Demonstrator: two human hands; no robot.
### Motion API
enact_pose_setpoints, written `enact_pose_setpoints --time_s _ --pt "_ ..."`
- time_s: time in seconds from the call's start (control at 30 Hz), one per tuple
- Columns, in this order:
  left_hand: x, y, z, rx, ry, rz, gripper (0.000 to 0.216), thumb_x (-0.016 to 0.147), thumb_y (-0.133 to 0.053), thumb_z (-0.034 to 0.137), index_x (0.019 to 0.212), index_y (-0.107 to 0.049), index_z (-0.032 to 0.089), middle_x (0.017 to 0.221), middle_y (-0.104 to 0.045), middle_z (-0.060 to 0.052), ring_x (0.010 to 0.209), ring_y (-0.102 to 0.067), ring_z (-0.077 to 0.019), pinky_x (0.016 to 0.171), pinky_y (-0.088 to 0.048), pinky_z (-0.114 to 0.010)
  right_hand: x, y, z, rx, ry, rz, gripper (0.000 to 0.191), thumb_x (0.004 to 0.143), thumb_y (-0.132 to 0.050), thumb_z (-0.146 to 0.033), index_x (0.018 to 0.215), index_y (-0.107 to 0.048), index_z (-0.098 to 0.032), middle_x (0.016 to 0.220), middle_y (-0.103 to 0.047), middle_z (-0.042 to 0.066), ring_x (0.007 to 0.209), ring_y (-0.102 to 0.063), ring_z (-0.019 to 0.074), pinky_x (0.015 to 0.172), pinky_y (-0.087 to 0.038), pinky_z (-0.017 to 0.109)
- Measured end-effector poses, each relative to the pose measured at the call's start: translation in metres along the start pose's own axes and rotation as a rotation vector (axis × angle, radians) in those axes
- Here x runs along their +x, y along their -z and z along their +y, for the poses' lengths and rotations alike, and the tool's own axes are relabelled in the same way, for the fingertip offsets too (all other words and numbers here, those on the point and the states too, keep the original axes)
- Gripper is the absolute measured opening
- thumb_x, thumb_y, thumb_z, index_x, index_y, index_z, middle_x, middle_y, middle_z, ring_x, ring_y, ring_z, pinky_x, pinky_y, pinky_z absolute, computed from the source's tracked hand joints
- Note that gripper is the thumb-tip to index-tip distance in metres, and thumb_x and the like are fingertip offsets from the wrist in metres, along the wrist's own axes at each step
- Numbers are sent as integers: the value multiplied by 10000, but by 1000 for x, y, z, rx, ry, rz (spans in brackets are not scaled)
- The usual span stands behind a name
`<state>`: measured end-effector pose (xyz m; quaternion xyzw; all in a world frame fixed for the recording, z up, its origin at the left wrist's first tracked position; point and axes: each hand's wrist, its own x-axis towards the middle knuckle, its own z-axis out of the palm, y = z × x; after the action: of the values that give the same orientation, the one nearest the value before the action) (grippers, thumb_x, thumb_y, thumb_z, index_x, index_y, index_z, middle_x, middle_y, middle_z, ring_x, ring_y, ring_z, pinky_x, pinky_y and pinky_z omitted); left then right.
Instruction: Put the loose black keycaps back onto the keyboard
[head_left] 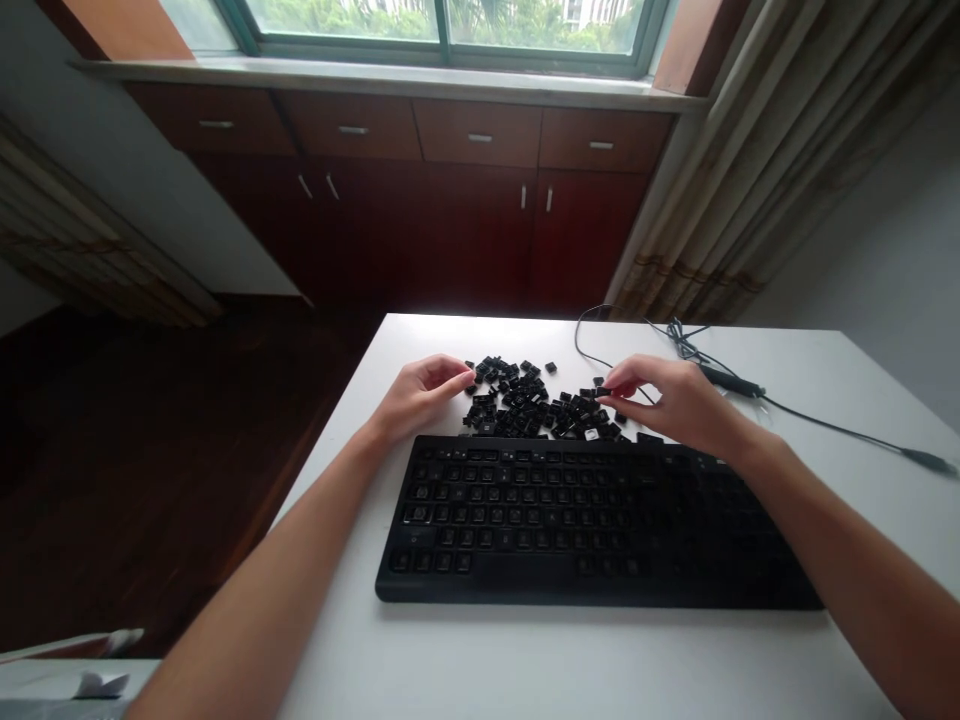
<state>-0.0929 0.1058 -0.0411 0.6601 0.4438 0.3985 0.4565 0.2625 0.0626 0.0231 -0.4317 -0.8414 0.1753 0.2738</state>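
A black keyboard [525, 560] lies flat on the white table, with many of its key positions bare of caps. Behind it spreads a loose heap of black keycaps [517, 395]. At the heap's left edge is my left hand [424, 393], thumb and fingers drawn together; whatever sits between the tips is too small to make out. My right hand [667, 395] is over the heap's right end, pinching a small black keycap [602, 392] between thumb and fingertips. My right forearm hides part of the keyboard's right side.
A thin black cable [682, 345] with a thicker dark section [731, 381] runs over the right part of the white table [525, 660]. Beyond the table stand dark red cabinets [472, 230] under a window. A pale surface [60, 680] shows at lower left.
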Motion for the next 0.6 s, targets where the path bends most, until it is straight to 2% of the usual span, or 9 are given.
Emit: enact_pose_setpoints --time_s 0.1,0.27,0.43,0.6 --pt "0 0 1 30 8 15 328 837 -733 460 991 -714 171 925 -735 -67 839 -686 -176 796 -561 -300 -23 10 1 -30 -60 25 201 913 -657 -357 1068 -710 -240 981 -745 42 825 -703 187 769 -584 334" --pt "0 0 1 87 34 26 367 812 -743 507 989 -718 187 946 -745 -67 880 -692 -200 815 -562 -315 -56 19 13 -56 -129 60 177 922 -651 -347 1051 -738 -263 1041 -748 37 882 -707 207 763 -593 342" --pt "1 0 1 133 53 56 356 795 -752 524 965 -730 211 948 -752 -60 877 -695 -212 810 -562 -316 -73 20 21 -84 -110 97 191 946 -609 -300 1086 -735 -267 1092 -744 46 974 -707 231 866 -592 383" --pt "2 0 1 166 76 58 369 788 -751 539 963 -727 216 959 -748 -63 884 -693 -220 810 -570 -331 -79 19 22 -137 -48 16 210 959 -568 -261 1112 -712 -269 1107 -722 71 1004 -690 248 885 -582 425"
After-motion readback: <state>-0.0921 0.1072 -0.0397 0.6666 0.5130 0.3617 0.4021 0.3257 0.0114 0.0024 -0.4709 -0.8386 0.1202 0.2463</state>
